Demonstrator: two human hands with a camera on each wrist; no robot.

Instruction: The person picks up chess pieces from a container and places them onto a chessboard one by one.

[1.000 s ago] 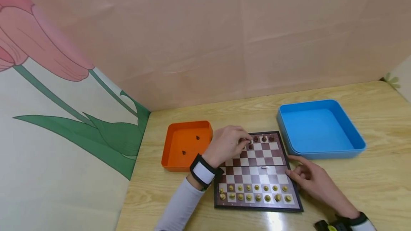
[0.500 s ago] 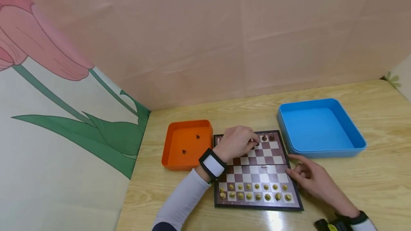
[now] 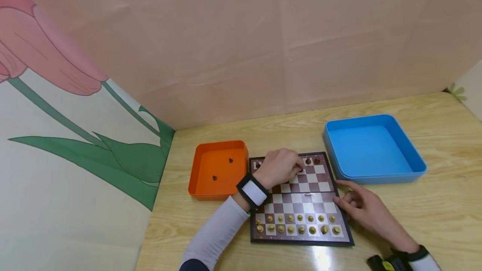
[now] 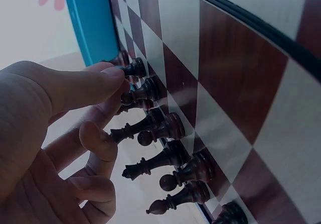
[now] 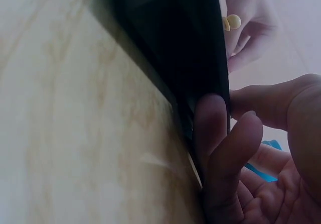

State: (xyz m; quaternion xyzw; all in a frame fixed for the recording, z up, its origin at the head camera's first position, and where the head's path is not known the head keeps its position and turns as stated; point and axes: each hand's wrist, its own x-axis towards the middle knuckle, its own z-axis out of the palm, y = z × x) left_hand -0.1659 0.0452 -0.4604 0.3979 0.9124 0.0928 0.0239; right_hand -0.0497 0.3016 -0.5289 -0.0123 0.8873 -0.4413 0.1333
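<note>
My left hand (image 3: 278, 168) reaches over the far side of the chessboard (image 3: 308, 200). Thumb and index finger pinch a dark pawn (image 4: 135, 68), its base right at a square in the left wrist view. Beside it dark chess pieces stand in two rows, among them a bishop (image 4: 185, 196) and another pawn (image 4: 188, 171); the hand hides most of them in the head view. My right hand (image 3: 363, 208) grips the board's right edge, thumb at the top and fingers against the underside in the right wrist view. Gold chess pieces (image 3: 301, 229) fill two near rows.
Left of the board, an orange tray (image 3: 216, 198) holds two dark pieces, one of them a small chess piece (image 3: 231, 160) near the back. A blue tray (image 3: 376, 149) sits at the board's back right corner. Behind the wooden table (image 3: 286, 126) rises a pinkish wall covering (image 3: 233, 53).
My left hand has moved right along the far rows, leaving the board's far left corner more visible, and has since stayed nearly still. My right hand keeps its place at the edge.
</note>
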